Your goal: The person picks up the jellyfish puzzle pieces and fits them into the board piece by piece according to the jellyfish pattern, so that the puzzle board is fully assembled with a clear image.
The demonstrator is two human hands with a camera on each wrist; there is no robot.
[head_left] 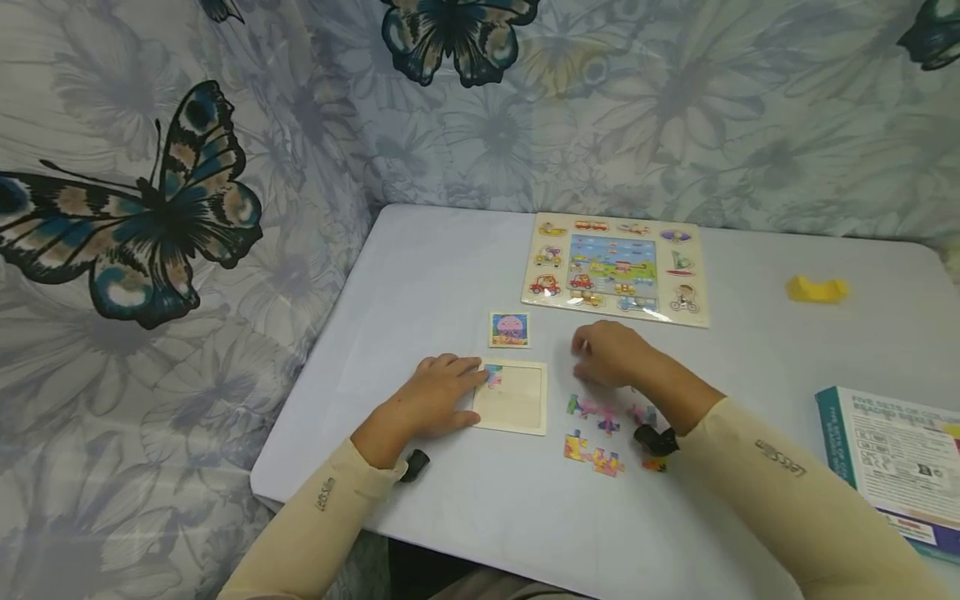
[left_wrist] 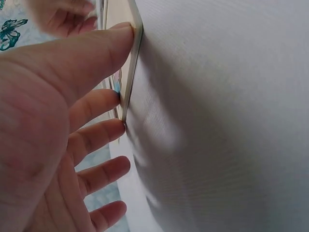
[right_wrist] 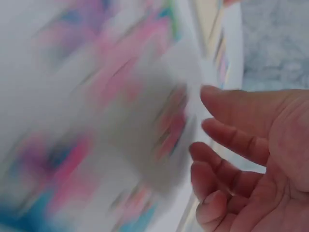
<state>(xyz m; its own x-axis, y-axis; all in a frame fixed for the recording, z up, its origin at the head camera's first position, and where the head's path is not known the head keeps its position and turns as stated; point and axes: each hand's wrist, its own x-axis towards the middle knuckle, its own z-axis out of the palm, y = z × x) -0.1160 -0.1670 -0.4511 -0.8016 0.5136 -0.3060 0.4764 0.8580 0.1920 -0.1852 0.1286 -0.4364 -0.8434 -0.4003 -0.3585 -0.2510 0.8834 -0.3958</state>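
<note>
My left hand (head_left: 442, 396) rests at the left edge of a small wooden puzzle tray (head_left: 517, 408), fingers spread and fairly straight. In the left wrist view the thumb (left_wrist: 116, 43) and fingertips touch the rim of the tray (left_wrist: 133, 63). One pink and blue jigsaw piece (head_left: 494, 378) lies in the tray's upper left corner. Over the table to the right hovers my right hand (head_left: 611, 354), fingers loosely bent with nothing between them. Loose colourful jigsaw pieces (head_left: 600, 460) lie below it; they look blurred in the right wrist view.
A small square picture card (head_left: 509, 330) with a pink figure lies behind the tray. Farther back is a large vehicle picture puzzle board (head_left: 615, 267). A yellow block (head_left: 817, 290) stands at the far right, and a boxed item (head_left: 900, 467) lies at the right edge.
</note>
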